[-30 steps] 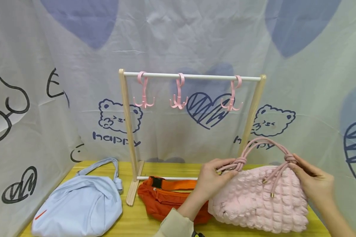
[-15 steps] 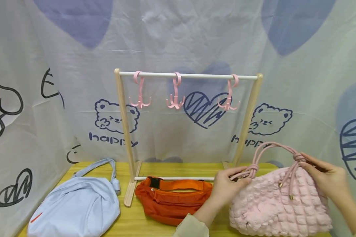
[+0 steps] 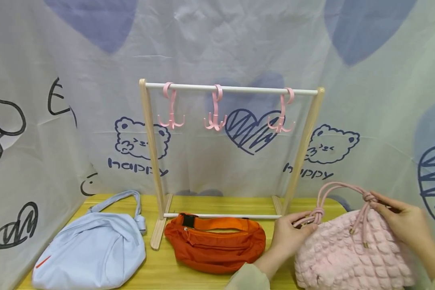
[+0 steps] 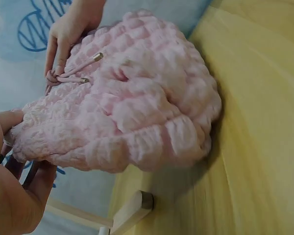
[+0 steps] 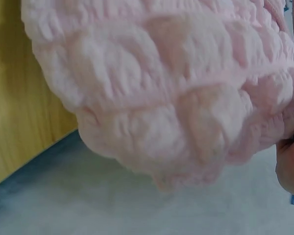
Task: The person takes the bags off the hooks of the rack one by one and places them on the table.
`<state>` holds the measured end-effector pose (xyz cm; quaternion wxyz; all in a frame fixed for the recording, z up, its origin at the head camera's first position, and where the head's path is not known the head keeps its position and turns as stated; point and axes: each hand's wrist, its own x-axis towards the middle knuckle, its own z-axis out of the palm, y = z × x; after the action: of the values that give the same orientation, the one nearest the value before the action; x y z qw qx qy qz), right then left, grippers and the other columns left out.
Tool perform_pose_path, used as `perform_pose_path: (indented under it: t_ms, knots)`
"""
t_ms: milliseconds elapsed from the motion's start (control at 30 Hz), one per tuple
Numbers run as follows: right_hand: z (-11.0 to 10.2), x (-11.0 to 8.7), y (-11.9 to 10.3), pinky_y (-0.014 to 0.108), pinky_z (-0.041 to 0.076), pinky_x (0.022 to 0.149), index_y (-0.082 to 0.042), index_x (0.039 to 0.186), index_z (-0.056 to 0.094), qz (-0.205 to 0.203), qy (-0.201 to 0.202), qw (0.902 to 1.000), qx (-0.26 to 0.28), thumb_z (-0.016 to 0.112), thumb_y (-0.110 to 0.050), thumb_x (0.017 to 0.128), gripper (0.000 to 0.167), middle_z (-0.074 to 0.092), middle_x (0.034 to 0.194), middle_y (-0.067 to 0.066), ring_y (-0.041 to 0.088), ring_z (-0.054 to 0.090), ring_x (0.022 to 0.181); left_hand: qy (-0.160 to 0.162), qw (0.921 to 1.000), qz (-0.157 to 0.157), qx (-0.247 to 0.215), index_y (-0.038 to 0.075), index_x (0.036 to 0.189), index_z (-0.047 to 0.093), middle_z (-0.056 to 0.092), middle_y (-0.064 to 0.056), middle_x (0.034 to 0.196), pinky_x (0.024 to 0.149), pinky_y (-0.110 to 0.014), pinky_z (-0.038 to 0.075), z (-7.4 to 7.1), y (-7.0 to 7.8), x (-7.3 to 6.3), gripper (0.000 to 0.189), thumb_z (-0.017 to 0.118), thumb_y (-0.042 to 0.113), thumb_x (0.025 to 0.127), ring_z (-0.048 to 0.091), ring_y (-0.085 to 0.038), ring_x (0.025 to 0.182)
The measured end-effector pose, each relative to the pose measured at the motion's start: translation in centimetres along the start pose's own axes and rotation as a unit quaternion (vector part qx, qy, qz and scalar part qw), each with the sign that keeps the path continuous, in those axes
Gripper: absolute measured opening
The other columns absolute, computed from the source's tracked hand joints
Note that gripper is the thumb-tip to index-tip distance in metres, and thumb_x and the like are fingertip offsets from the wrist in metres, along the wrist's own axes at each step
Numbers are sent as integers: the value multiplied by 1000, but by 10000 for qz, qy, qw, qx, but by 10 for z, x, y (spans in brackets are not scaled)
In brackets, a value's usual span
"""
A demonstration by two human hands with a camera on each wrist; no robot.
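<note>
A puffy pink quilted handbag point(image 3: 348, 257) with knotted cord handles is held at the right front of the table. My left hand point(image 3: 291, 235) pinches its upper left corner beside one handle knot. The opposite upper corner, by the other knot, is gripped by my right hand point(image 3: 406, 223). Between them the handle loop point(image 3: 338, 184) arches upward, and gold-tipped cord ends hang down the front. In the left wrist view the handbag point(image 4: 137, 107) is close over the wooden surface. Its quilted side point(image 5: 137, 73) fills most of the right wrist view.
An orange waist bag point(image 3: 217, 245) lies left of my left hand, before a wood-and-white rack point(image 3: 232, 88). Pink hooks point(image 3: 215, 117) hang from the rack's bar. A light blue bag point(image 3: 94, 249) lies at the left of the yellow table point(image 3: 157, 278). Printed cloth point(image 3: 239, 36) surrounds it.
Both hands and the pink handbag have moved right and slightly down, uncovering more of the orange waist bag. The grip on both upper corners is unchanged.
</note>
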<state>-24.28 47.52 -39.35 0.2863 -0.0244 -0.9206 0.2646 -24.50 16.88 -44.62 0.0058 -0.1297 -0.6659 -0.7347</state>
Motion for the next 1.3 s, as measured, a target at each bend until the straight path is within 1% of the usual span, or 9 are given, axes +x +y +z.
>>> perform_pose_path:
  t_ms: [100,167,233,300,400,467,533,733,1300]
  knots:
    - [7,3,7,15,41,54,-21,126,76,-4,5,9999,-131,77,-27,96,31,79,89,-1,-15,48,68,65,9990,52,442,24,115,82,77,12,104,74,-13,55,2,-6,6,30,86,16,87,68,4,89]
    - [12,5,11,13,41,57,-17,127,76,1,-56,9998,-204,76,-26,96,32,76,99,23,-19,46,70,82,9969,122,769,24,116,82,77,13,105,75,-13,53,2,-9,10,29,85,19,88,66,4,88]
    - [17,6,16,12,41,58,-11,129,73,68,-155,9996,-208,74,-27,98,35,74,107,29,-22,44,72,104,9949,135,990,24,117,82,77,13,105,74,-13,52,3,-13,14,29,84,21,88,65,4,87]
    - [21,7,22,11,42,61,-6,130,72,175,-245,9993,-217,74,-29,99,39,71,114,29,-17,51,77,106,9932,145,1151,23,118,81,77,12,105,73,-14,51,3,-17,17,29,83,21,89,63,5,85]
    - [27,6,29,18,46,64,-2,130,70,316,-349,9984,-303,72,-32,100,43,70,116,30,12,70,89,104,9915,120,1292,24,118,82,77,11,104,73,-15,51,4,-23,22,29,82,20,89,62,4,85]
    - [31,6,32,24,47,66,-2,130,70,376,-417,9976,-402,71,-33,100,43,71,115,29,36,70,100,113,9898,132,1417,25,118,82,77,10,104,75,-15,51,4,-29,25,29,82,21,88,63,3,87]
    - [36,6,34,34,51,70,-1,131,69,398,-506,9969,-446,69,-33,101,44,71,114,31,49,66,107,108,9887,113,1489,25,118,82,77,9,105,77,-16,51,3,-34,28,29,81,21,89,64,1,90]
    - [50,7,40,65,50,86,0,135,66,552,-766,9948,-383,64,-34,104,46,63,123,38,58,59,116,38,9873,98,1583,18,120,80,78,2,109,82,-19,53,-1,-47,32,30,76,14,91,67,-4,98]
    - [85,5,66,74,45,92,4,131,68,403,-960,9931,-547,62,-25,104,40,56,128,43,67,51,118,-113,9849,-202,1717,13,129,74,74,-7,122,92,-23,54,-1,-66,30,39,68,-2,94,66,-13,113]
